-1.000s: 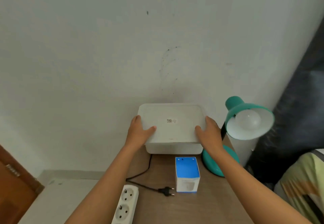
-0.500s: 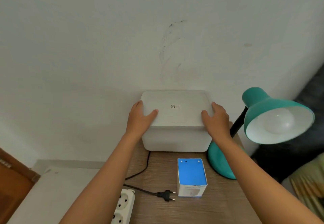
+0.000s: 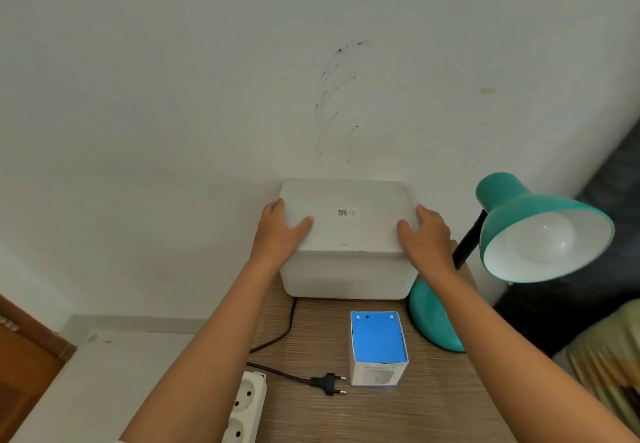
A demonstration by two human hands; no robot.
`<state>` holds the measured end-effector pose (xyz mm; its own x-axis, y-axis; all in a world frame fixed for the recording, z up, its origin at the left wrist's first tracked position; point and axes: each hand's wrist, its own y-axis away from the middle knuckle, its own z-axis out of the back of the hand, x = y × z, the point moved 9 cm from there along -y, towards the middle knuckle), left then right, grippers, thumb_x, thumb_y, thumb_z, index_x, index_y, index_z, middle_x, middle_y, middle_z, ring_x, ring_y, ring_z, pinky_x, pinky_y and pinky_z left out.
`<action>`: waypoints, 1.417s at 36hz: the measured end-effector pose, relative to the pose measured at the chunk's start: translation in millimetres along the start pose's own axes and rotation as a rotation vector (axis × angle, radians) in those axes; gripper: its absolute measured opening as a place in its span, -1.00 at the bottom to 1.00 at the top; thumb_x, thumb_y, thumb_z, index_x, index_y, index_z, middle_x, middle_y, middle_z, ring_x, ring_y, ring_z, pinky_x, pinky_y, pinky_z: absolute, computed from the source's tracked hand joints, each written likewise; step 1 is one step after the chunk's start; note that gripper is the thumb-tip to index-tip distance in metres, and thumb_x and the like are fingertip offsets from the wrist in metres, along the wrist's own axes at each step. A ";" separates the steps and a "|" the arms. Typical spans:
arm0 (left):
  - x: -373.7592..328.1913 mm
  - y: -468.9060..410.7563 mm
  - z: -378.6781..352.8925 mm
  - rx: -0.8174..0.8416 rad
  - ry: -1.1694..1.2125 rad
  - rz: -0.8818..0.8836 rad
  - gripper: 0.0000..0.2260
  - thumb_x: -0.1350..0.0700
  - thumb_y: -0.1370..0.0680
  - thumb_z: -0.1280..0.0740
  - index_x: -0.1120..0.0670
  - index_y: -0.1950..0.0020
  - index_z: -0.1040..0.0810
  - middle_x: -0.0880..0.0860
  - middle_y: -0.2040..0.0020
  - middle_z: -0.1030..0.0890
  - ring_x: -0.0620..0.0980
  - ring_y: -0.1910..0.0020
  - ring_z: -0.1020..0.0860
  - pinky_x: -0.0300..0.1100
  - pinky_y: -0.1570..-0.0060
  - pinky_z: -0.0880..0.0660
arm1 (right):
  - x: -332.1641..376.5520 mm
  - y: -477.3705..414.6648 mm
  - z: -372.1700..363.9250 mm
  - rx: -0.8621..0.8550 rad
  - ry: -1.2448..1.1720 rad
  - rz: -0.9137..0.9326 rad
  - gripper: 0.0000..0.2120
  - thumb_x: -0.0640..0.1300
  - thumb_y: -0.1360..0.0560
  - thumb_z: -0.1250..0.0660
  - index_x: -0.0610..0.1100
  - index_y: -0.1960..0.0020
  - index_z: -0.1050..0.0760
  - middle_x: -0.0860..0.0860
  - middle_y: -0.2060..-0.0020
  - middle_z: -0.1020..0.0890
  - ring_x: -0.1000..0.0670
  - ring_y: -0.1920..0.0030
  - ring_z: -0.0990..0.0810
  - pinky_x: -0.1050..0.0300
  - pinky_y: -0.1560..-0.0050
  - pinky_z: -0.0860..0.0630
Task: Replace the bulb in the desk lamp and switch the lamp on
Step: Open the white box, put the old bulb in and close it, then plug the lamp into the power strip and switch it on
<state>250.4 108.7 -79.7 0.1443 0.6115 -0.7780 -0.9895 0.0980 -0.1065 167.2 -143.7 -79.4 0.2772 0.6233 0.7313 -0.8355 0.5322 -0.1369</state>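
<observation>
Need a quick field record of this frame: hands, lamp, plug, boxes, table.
left hand: on left edge of white box lid
right hand: on right edge of same lid
white box: closed, back of table against wall
lamp: teal, right of box, bulb fitted, unlit
plug: loose on table, not in power strip
blue carton: upright, in front of white box
table: wood grain
</observation>
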 end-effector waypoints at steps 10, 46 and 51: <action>-25.6 21.3 23.5 0.036 -0.085 -0.037 -0.52 -0.01 -0.56 -0.28 0.22 -0.38 -0.31 0.13 -0.37 -0.32 0.06 -0.29 -0.37 -0.26 -0.06 -0.24 | 23.7 15.8 7.2 0.059 0.040 0.054 -0.64 -0.14 -0.53 -0.17 -0.31 -0.27 -0.35 -0.21 -0.27 -0.42 -0.17 -0.24 -0.41 0.09 -0.09 -0.34; 151.2 256.1 18.3 0.014 -0.101 0.125 -0.53 -0.10 -0.47 -0.30 0.03 -0.31 -0.33 0.01 -0.10 -0.48 0.00 -0.05 -0.48 -0.09 0.01 -0.48 | -9.0 226.2 -142.5 0.315 0.250 0.355 -0.78 -0.26 -0.51 -0.23 -0.27 -0.10 -0.57 -0.19 -0.03 -0.54 -0.16 -0.07 -0.48 0.04 -0.10 -0.42; 154.9 254.9 17.4 0.002 -0.078 0.134 -0.51 -0.09 -0.46 -0.30 0.06 -0.32 -0.33 0.03 -0.08 -0.48 0.01 -0.03 -0.49 -0.11 0.04 -0.47 | -4.4 222.5 -144.0 0.313 0.178 0.340 -0.80 -0.27 -0.49 -0.28 -0.24 -0.07 -0.60 -0.18 0.00 -0.58 -0.17 -0.06 -0.52 0.07 -0.08 -0.41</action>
<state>20.7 242.0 -216.6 0.0114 0.6786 -0.7344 -0.9999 0.0126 -0.0039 48.4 54.5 -209.3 0.0179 0.8345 0.5507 -0.9876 0.1007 -0.1205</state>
